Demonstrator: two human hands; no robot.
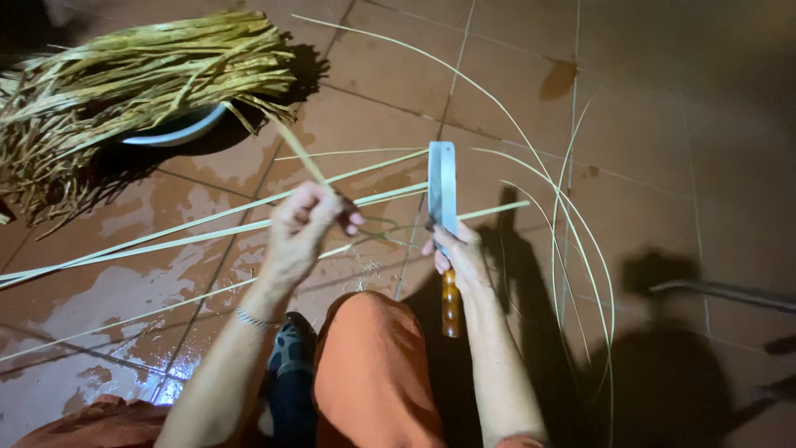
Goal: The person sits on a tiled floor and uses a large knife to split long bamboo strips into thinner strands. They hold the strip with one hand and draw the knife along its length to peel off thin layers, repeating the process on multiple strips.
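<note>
- Right hand (458, 253) is closed around a broad flat steel cleaver blade with an amber wooden handle (443, 195), gripping it where blade meets handle; the blade points up and away from the person, and the handle runs down along the wrist.
- Left hand (305, 222) is pinched shut, thumb and fingertips (352, 220) clamped on a thin pale green split cane strip (290, 143) that rises up and to the left from the fingers.
- Between the two hands, a narrow curl of the same cane crosses the short gap, reaching from the left fingertips toward the lower edge of the blade; whether it touches the steel cannot be told.
- Just behind the hands, several long pale cane strips (182, 228) lie across the floor, running from the left edge to just past the blade.
- Thin curved slivers of cane (572, 224) arc from the top of the view down the right side, well apart from the right hand.
- Below the hands sits the person's knee in orange cloth (373, 365); a thin silver bracelet (253, 318) circles the left wrist.
- Farther off at upper left, a heap of dry yellow-green fibre strips (124, 75) rests over a pale blue round basin (178, 133).
- Wet reddish-brown floor tiles (108, 290) lie under everything.
</note>
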